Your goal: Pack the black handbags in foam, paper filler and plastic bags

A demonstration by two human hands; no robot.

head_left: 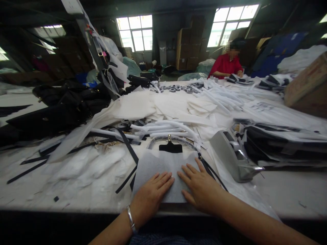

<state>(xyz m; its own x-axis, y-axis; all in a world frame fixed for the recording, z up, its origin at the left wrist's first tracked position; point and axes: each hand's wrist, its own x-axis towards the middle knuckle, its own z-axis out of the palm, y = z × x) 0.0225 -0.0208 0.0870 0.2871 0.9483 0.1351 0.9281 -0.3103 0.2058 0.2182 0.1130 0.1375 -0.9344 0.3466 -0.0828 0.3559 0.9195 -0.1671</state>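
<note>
My left hand (151, 195) and my right hand (200, 186) lie flat, fingers stretched out, on a white sheet of wrapping fabric (163, 166) at the table's near edge. The sheet covers a flat item whose black tab with a metal clasp (170, 146) sticks out at the far side. A thin black strap (212, 172) runs from under the sheet past my right hand. A silver bangle sits on my left wrist.
A grey tape dispenser (231, 156) stands just right of my right hand. Black bags (63, 105) pile up at the left, white rolled wraps (166, 129) and sheets beyond. Loose black strips (127, 149) cross the table. A person in red (226, 66) works at the far end.
</note>
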